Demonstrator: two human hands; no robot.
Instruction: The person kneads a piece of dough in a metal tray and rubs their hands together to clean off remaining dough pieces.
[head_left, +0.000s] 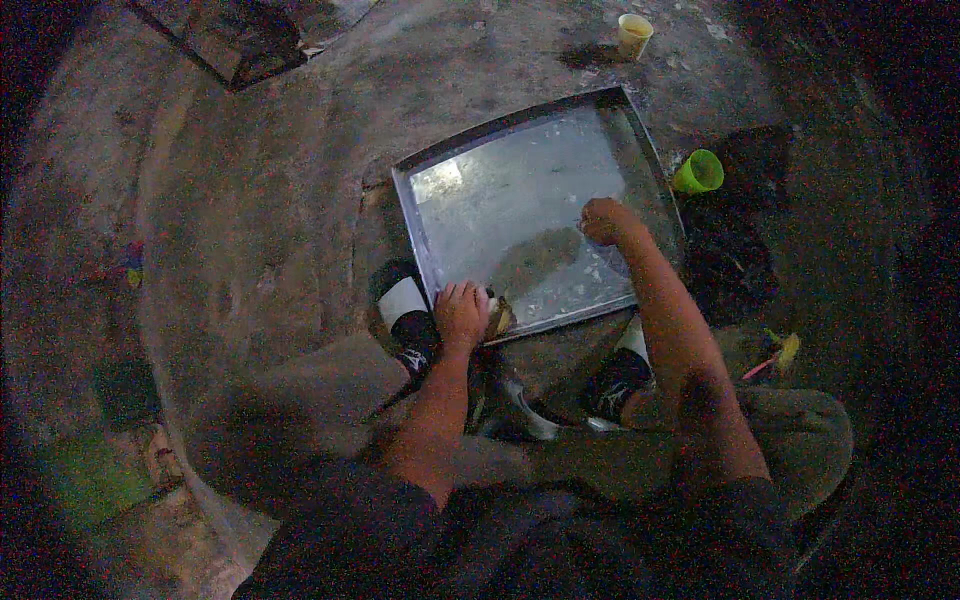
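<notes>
1. Centrally showing a shallow metal-rimmed tray (505,126), lying askew on the worn grey floor (270,220) just beyond the lap, probably sitting there for easy reach by both arms.
2. Flanking the tray's near side with black-and-white footwear (413,329), one piece by each near corner, perhaps helping to prevent sliding.
3. Reflecting a bright patch from the tray's pale inner surface, toward the far left; showing a darker patch nearer the middle, too dim to identify as shadow or wetness.
4. Placing a lime-green cup (699,172) close beside the right rim and a pale yellow cup (634,37) beyond the far rim, apparently leaving the arms room.
5. Laying the left hand (463,315) over the near-left corner, with fingers pointing away and draping across the rim, likely steadying it; not showing clearly whether gripping anything. Lying right beside those fingers: a small brownish object (500,318), too blurred to name.
6. Extending the right hand (607,222) over the tray's right half, with forearm slanting in from lower right and fingers curling inward like a loose fist; not revealing whether pinching anything or touching the surface.
</notes>
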